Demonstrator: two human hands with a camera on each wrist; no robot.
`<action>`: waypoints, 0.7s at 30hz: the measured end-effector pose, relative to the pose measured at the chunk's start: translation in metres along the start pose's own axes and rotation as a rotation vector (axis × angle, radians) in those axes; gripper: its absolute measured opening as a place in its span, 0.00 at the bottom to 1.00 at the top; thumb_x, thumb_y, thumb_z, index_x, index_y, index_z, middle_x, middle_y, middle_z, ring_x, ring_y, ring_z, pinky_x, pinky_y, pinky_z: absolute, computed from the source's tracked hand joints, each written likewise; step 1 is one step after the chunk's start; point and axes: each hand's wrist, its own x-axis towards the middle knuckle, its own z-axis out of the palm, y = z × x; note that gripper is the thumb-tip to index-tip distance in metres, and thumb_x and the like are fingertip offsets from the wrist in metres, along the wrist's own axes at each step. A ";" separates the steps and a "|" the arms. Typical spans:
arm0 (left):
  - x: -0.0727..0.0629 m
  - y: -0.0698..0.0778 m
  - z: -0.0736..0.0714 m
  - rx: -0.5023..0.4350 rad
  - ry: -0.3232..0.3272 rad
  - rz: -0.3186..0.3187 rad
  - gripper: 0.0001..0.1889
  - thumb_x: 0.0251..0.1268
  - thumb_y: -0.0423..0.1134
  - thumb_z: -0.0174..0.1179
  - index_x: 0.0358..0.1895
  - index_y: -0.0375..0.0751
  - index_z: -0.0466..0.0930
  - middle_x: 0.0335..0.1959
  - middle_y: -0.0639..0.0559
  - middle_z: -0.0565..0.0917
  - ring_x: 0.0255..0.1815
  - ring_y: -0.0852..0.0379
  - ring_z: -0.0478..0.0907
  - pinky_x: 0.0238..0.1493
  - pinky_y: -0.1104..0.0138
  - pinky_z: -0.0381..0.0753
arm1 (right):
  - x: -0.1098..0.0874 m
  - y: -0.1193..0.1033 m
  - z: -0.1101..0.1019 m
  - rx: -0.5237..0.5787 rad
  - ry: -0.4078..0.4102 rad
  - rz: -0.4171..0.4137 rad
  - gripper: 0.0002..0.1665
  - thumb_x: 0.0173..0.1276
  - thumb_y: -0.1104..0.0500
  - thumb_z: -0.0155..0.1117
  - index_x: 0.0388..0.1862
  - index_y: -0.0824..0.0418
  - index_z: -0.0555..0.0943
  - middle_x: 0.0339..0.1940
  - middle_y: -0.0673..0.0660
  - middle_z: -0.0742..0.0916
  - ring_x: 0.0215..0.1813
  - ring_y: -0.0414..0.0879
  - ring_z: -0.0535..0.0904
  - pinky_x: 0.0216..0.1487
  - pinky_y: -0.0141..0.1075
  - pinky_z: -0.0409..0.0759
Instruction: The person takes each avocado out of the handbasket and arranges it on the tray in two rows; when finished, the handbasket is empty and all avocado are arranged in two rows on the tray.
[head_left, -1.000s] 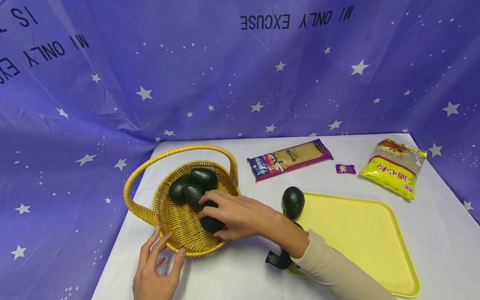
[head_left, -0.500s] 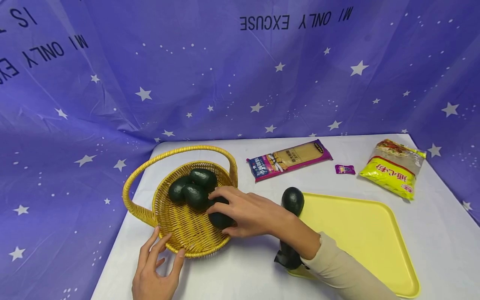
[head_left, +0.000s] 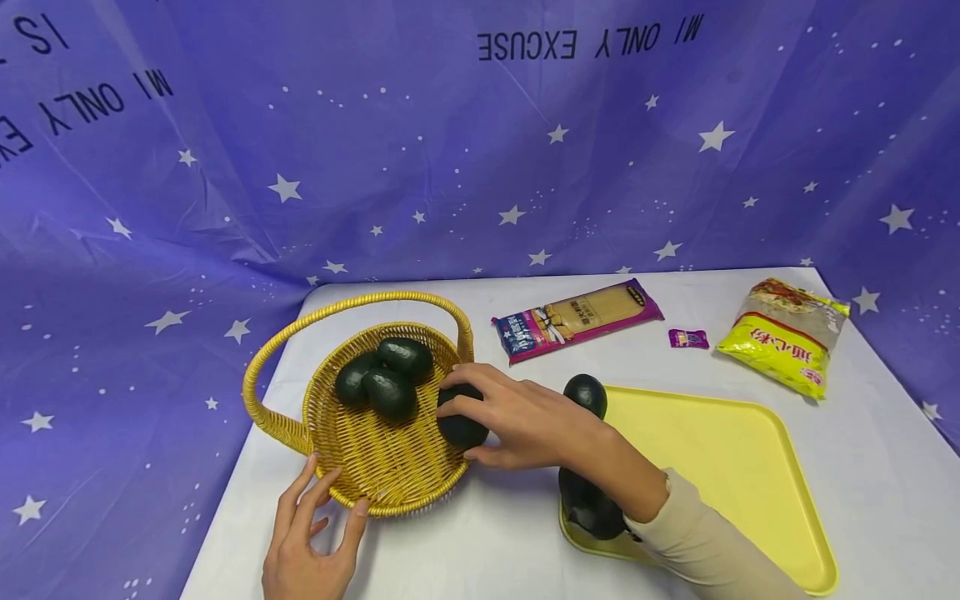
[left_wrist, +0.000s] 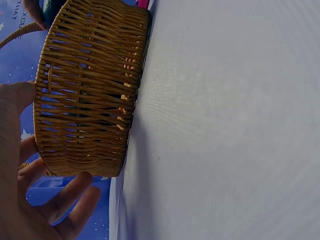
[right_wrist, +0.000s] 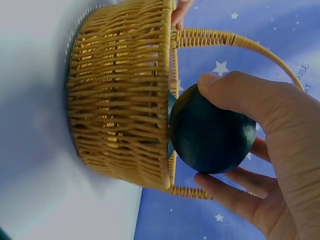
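Dark green avocados (head_left: 392, 395) lie at the back left inside a round yellow wicker basket (head_left: 405, 492) with a tall handle. With thumb and fingers round another avocado (right_wrist: 210, 131), my right hand (head_left: 517, 417) holds it at the basket's right rim. In the right wrist view that avocado is just above the rim, overlapping one edge of it. My left hand (head_left: 311, 533) rests its spread fingertips on the basket's front left rim. The left wrist view shows the left thumb at the rim and the other fingers (left_wrist: 72, 192) along the outer wall.
A yellow tray (head_left: 712, 467) lies to the right, with an avocado (head_left: 586, 393) at its back left corner; my right forearm covers part of its left side. Behind are a pasta packet (head_left: 577, 321), a small purple packet (head_left: 687, 338) and a yellow bag (head_left: 787, 337).
My right hand has carried the held avocado rightward and slightly back, from inside the basket to its right rim. The left hand stays on the front left rim.
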 end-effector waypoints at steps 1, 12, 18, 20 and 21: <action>0.000 0.000 0.000 -0.001 0.001 -0.001 0.27 0.62 0.46 0.81 0.65 0.54 0.87 0.78 0.59 0.75 0.53 0.70 0.76 0.46 0.95 0.66 | -0.002 0.001 -0.001 0.002 0.001 0.005 0.34 0.67 0.48 0.82 0.70 0.48 0.79 0.76 0.54 0.74 0.76 0.49 0.72 0.66 0.40 0.85; -0.001 0.000 0.001 -0.016 0.017 0.013 0.27 0.61 0.44 0.82 0.64 0.53 0.88 0.78 0.60 0.75 0.52 0.82 0.70 0.46 0.94 0.68 | -0.018 0.011 -0.006 0.028 0.060 0.020 0.35 0.66 0.48 0.83 0.69 0.49 0.80 0.75 0.56 0.76 0.77 0.49 0.72 0.73 0.43 0.80; -0.001 0.000 0.001 -0.017 0.014 0.003 0.27 0.61 0.44 0.82 0.64 0.54 0.87 0.78 0.60 0.75 0.52 0.82 0.70 0.46 0.94 0.67 | -0.025 0.014 -0.009 0.034 0.054 0.056 0.34 0.67 0.47 0.82 0.69 0.49 0.81 0.76 0.55 0.75 0.77 0.49 0.72 0.72 0.44 0.81; -0.001 0.000 0.001 -0.016 0.010 -0.001 0.27 0.61 0.45 0.82 0.64 0.54 0.87 0.78 0.59 0.75 0.52 0.81 0.70 0.46 0.94 0.67 | -0.028 0.015 -0.010 0.035 0.060 0.068 0.34 0.67 0.47 0.82 0.69 0.49 0.81 0.76 0.55 0.75 0.76 0.49 0.73 0.71 0.45 0.82; 0.000 0.000 0.001 -0.016 0.008 -0.003 0.27 0.61 0.46 0.82 0.64 0.54 0.87 0.78 0.59 0.75 0.52 0.81 0.70 0.46 0.94 0.67 | -0.030 0.016 -0.011 0.036 0.065 0.072 0.34 0.66 0.48 0.83 0.69 0.49 0.81 0.75 0.55 0.76 0.76 0.50 0.73 0.70 0.45 0.83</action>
